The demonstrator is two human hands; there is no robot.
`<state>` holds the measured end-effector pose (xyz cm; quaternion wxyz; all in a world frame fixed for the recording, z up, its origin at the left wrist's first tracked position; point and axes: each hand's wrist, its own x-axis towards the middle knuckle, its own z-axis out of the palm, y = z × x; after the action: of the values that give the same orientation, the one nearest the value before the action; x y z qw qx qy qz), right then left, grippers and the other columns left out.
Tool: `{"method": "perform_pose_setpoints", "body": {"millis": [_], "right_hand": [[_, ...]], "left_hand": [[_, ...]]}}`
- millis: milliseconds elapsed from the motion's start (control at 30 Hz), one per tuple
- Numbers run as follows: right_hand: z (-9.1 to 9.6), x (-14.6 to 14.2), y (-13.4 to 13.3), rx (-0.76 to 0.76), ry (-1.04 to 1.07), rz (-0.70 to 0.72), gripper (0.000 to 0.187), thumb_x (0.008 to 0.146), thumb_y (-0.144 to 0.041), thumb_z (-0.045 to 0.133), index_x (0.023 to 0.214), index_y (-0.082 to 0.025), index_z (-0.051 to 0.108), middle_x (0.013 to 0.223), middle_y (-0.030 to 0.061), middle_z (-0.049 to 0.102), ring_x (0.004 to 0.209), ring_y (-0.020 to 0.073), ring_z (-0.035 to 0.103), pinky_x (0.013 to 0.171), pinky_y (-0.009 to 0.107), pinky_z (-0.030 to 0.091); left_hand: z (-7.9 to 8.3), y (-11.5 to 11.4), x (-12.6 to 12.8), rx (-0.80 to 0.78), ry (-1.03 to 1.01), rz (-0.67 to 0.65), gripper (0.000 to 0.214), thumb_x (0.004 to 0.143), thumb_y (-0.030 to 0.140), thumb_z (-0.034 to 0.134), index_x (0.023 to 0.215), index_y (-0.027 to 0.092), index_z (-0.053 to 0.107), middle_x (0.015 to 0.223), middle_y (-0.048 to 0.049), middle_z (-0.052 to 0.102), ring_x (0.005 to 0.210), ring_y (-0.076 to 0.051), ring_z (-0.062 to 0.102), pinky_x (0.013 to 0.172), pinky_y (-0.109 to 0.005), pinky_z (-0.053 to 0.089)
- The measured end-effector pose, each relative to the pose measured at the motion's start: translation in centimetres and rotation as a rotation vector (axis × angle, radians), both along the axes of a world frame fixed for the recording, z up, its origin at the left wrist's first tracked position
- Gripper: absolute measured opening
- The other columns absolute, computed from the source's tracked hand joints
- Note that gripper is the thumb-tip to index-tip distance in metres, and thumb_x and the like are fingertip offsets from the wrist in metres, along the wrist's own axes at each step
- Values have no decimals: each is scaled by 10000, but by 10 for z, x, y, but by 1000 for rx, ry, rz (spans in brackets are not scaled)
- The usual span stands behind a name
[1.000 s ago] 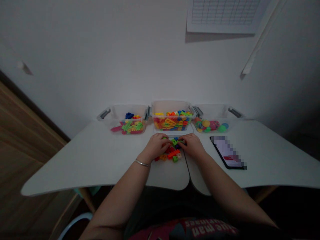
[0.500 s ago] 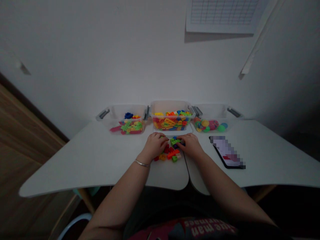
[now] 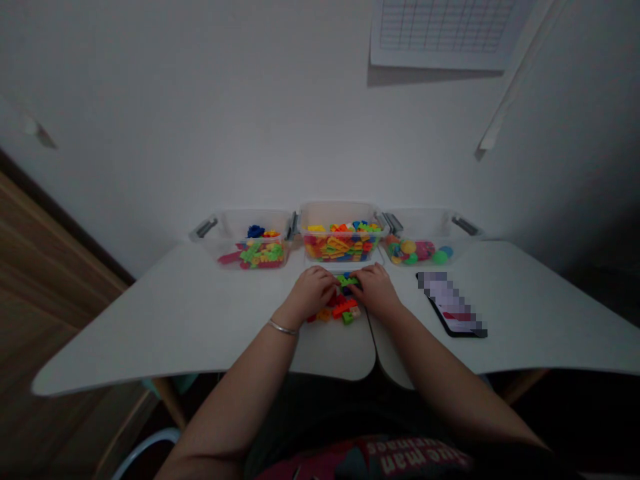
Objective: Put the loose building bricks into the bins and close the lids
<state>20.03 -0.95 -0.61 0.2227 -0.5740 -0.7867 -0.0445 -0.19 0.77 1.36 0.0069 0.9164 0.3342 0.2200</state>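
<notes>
Your left hand (image 3: 311, 292): fingers pinch the green block (image 3: 346, 281) | your right hand (image 3: 376, 290): fingers clamp its other end | block sits between both hands, equally near, long axis hand-to-hand, just above the pile (image 3: 341, 311) on the counter (image 3: 200, 320)

Small green plastic brick cluster (image 3: 347, 281): I see only its top between the left hand (image 3: 311, 292) and the right hand (image 3: 376, 291). Fingertips are tucked behind the knuckles, so I can't tell which hand grips it. Loose bright plastic bricks (image 3: 343, 310) are partly under both palms. Black slab phone (image 3: 453, 305): screen pixelated, unreadable. White gridded sheet (image 3: 440, 33) is cut by the top edge. Pale blue round rim (image 3: 143, 450) (stool or tub, can't say) is cut by the bottom edge.
</notes>
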Motion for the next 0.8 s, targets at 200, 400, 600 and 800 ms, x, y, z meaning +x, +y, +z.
{"method": "perform_pose_setpoints", "body": {"millis": [200,400,600,800], "right_hand": [[0,1,-1,4,18,-12,253,837,-330,648,1028,-165,675,975,103,698,991,255,569,981,409,358],[-2,4,1,10,60,78,220,828,-344,654,975,-181,650,970,77,688,959,234,595,1003,428,349],[2,3,-2,-63,148,70,174,784,-267,680,926,-207,599,891,51,683,874,218,591,846,363,431],[3,-1,-2,-47,535,137,213,753,-282,677,888,-213,527,886,36,637,837,190,592,767,323,471]], "left_hand": [[-2,0,-1,-14,-22,32,213,862,191,548,1009,187,703,955,-76,704,954,-204,589,907,-376,480],[-6,1,-1,-16,-73,61,217,849,184,548,1008,190,695,959,-74,703,963,-212,594,906,-377,484],[-5,1,0,-42,-94,79,255,827,169,565,1059,181,672,991,-82,692,972,-219,591,910,-380,487],[-6,1,1,-106,-202,63,342,818,198,606,1159,179,612,1088,-88,669,1026,-213,596,940,-378,491]]}}
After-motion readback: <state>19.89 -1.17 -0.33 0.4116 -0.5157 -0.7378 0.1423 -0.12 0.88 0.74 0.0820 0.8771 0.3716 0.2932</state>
